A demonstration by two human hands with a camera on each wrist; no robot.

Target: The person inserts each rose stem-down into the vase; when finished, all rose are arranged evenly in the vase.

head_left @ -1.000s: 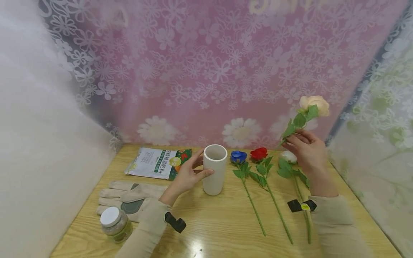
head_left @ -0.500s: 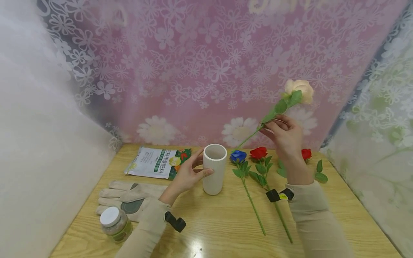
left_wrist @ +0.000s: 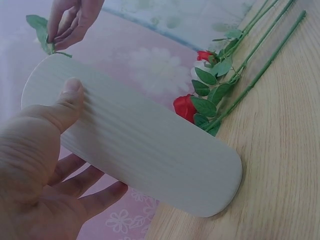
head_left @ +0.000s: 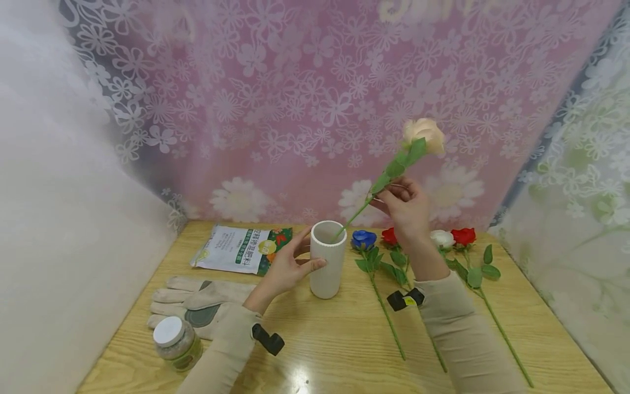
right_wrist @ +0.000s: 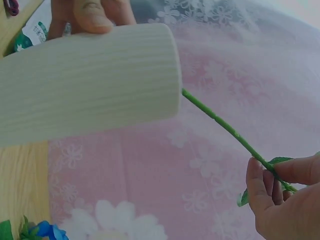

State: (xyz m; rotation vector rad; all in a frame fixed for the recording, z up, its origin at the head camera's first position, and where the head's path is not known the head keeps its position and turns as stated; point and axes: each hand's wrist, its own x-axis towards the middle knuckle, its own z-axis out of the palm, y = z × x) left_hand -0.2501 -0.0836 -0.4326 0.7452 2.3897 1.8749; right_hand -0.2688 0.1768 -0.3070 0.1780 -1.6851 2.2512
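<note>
Cream rose with a long green stem and leaves [head_left: 396, 167] leans over the upright, white, finely ribbed cylindrical vase [head_left: 327, 268], its lower end inside the rim, how deep I cannot tell. My right grip [head_left: 406, 210] is pinched on the stem; my left grip [head_left: 285, 268] is clamped round the vase, fingers partly hidden behind. My right arm covers part of a red rose [head_left: 389, 236] on the pale wood-grain table [head_left: 315, 334]; the right wrist view cuts off the cream bloom

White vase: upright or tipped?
Upright: in the head view, the white vase stands base-down on the wood-grain table, mouth facing up.
</note>
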